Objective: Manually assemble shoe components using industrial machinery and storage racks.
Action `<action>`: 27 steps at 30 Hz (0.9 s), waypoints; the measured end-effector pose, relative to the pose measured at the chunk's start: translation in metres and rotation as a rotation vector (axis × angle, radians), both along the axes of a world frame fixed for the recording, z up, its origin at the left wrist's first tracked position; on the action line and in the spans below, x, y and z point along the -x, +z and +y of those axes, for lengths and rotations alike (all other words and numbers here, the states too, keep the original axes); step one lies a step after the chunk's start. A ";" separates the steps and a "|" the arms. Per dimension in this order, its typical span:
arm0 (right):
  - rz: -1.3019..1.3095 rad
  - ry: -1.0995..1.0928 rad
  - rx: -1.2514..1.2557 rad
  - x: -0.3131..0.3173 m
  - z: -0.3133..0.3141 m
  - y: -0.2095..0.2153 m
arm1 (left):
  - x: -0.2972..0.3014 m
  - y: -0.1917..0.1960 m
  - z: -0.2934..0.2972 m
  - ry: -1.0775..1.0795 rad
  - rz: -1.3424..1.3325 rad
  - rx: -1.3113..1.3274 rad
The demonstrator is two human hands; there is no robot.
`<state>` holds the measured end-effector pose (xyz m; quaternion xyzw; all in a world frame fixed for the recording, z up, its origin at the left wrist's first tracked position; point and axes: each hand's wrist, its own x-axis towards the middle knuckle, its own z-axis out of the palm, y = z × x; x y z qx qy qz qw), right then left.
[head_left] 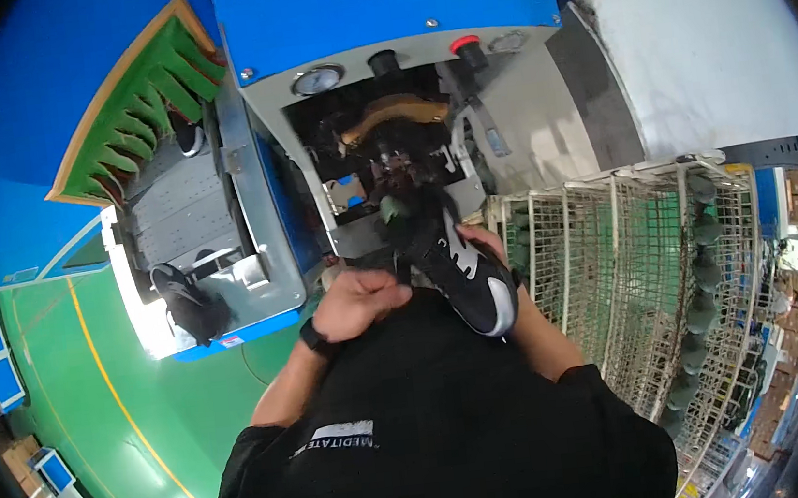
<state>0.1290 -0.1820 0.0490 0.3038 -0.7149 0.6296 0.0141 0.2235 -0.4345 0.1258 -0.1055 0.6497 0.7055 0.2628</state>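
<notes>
A black sneaker (pixel 464 266) with white stripes and a silver toe points toward me, tilted, in front of the machine's opening. Its heel end lies near dark machine parts (pixel 395 167), and a green piece (pixel 395 209) shows by its ankle opening. My right hand (pixel 488 243) grips the shoe from its right side; most of its fingers are hidden behind it. Just left of the shoe, my left hand (pixel 358 302) is closed with curled fingers, apart from the upper. Whether anything small is in those fingers is hidden.
The blue machine (pixel 384 17) carries a gauge (pixel 317 81) and a red button (pixel 466 45). Leftward, a conveyor (pixel 176 209) with a green strip curtain (pixel 151 110) bears one black shoe (pixel 187 133); another shoe (pixel 189 302) sits at its near end. A wire rack (pixel 616 275) with green shoe lasts (pixel 703 304) stands right.
</notes>
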 end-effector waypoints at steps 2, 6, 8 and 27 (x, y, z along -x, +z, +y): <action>-1.445 0.059 0.470 0.029 0.021 0.030 | -0.008 0.042 0.003 0.019 -0.011 -0.289; -0.662 -0.039 -0.047 0.066 0.001 0.069 | 0.003 0.001 0.015 0.227 -0.046 -0.168; -0.418 -0.040 -0.274 0.083 -0.011 0.066 | 0.010 -0.030 0.017 0.271 -0.026 -0.054; -0.096 -0.115 -0.858 0.101 -0.053 0.024 | 0.053 -0.111 -0.009 0.420 -0.392 -0.493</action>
